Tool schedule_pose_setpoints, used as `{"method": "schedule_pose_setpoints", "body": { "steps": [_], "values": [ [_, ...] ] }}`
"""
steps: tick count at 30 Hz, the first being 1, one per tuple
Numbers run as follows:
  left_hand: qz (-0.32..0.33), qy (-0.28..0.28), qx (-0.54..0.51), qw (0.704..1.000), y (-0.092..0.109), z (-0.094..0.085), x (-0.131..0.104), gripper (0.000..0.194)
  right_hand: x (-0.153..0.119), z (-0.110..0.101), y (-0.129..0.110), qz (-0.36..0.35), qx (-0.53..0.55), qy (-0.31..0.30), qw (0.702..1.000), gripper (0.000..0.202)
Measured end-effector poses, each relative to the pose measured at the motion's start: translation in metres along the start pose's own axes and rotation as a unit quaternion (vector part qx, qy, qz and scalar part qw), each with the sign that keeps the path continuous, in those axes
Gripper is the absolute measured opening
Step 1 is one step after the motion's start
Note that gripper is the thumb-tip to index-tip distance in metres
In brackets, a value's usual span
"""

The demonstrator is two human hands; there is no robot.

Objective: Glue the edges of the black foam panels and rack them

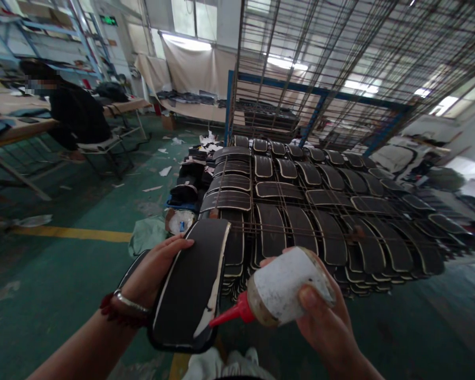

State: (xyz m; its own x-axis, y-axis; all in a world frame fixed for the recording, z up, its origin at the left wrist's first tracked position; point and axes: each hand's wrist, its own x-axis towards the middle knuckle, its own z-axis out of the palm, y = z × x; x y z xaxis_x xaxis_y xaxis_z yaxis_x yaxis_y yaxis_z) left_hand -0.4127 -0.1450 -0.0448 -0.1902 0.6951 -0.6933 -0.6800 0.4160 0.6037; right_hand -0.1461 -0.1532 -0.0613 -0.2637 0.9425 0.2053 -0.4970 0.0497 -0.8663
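My left hand (156,269) is closed round the left edge of a long, curved black panel (193,274), its thumb lying on the face. A band of whitish glue (216,285) runs down the panel's right edge and bends along the bottom. In my right hand (326,311) is a glue bottle (283,287) with a white label, tipped to the left. Its red nozzle (231,311) points at the panel's lower right corner, where the glue lies. Part of another black panel (132,266) shows behind my left wrist.
Stacked wire racks (257,221) ahead carry many curved black panels with pale edges. Upright mesh racks (320,68) rise behind them. Dark piles (188,182) and a green bag (146,235) lie on the floor. A person (79,108) sits at a table on the left.
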Motion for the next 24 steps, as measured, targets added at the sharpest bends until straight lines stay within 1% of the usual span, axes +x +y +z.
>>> {"method": "schedule_pose_setpoints", "body": {
  "steps": [2, 3, 6, 8, 10, 14, 19, 21, 24],
  "values": [
    [-0.006, 0.018, 0.046, 0.999, 0.001, -0.004, 0.001, 0.014, 0.001, 0.001, -0.001, -0.007, 0.003, 0.001, 1.000, 0.040],
    [-0.023, 0.029, 0.056, 0.998, 0.002, -0.006, 0.002, 0.017, 0.002, 0.002, -0.002, -0.011, 0.005, 0.004, 1.000, 0.039],
    [-0.075, 0.056, 0.036, 0.995, 0.001, -0.011, 0.000, 0.032, 0.005, 0.003, -0.003, -0.035, 0.012, 0.023, 0.999, 0.035],
    [-0.087, 0.060, 0.015, 0.994, -0.002, -0.013, -0.002, 0.036, 0.007, 0.002, -0.003, -0.049, 0.019, 0.039, 0.998, 0.033],
    [-0.084, 0.064, -0.003, 0.994, -0.007, -0.013, -0.004, 0.037, 0.009, 0.001, -0.002, -0.057, 0.026, 0.051, 0.997, 0.032],
    [-0.067, 0.059, -0.015, 0.996, -0.018, -0.011, -0.007, 0.035, 0.015, 0.004, -0.001, -0.075, 0.043, 0.076, 0.993, 0.027],
    [-0.089, 0.043, -0.008, 0.995, -0.029, -0.010, -0.009, 0.030, 0.024, 0.013, 0.000, -0.076, 0.046, 0.067, 0.994, 0.026],
    [-0.086, 0.039, -0.004, 0.995, -0.031, -0.011, -0.007, 0.028, 0.022, 0.011, 0.000, -0.069, 0.051, 0.065, 0.994, 0.026],
    [-0.099, 0.026, -0.016, 0.995, -0.030, -0.015, -0.003, 0.027, 0.015, -0.001, -0.002, -0.040, 0.048, 0.052, 0.997, 0.028]
  ]
}}
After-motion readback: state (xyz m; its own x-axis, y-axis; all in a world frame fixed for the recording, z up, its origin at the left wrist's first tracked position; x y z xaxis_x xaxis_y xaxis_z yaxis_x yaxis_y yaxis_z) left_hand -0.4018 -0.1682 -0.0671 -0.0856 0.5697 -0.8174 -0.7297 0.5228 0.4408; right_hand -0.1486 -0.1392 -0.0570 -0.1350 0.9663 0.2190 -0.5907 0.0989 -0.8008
